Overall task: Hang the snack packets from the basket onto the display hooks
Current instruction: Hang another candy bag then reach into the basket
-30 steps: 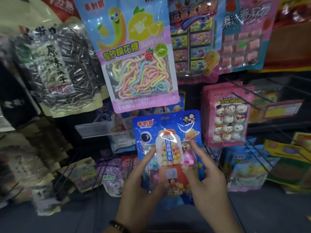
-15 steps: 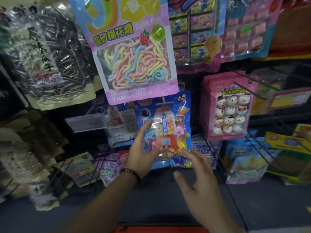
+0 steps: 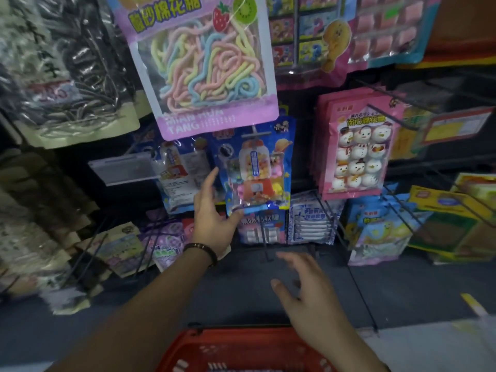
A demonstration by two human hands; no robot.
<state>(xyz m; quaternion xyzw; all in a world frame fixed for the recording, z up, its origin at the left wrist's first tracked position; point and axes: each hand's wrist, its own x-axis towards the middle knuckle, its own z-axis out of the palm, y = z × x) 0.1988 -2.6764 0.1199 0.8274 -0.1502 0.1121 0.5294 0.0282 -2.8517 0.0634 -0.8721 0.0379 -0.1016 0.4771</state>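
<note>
Dim, cool light throughout, brightest on the purple candy packet [image 3: 212, 76], whose clear window shows soft glare. Left of it the seed bags [image 3: 67, 76] smear with blur. Below it the floor [image 3: 241, 296] lies shadowed and the right hand [image 3: 308, 299] is soft. Right of it the display hooks [image 3: 397, 116] bow.

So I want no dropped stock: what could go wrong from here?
1. The left hand only props the blue packet from below; its top is partly behind the pink bag, so if it isn't fully hung, letting go could drop it.
2. The right hand hovers open over the basket near a bare wire hook; a careless reach could snag it.
</note>
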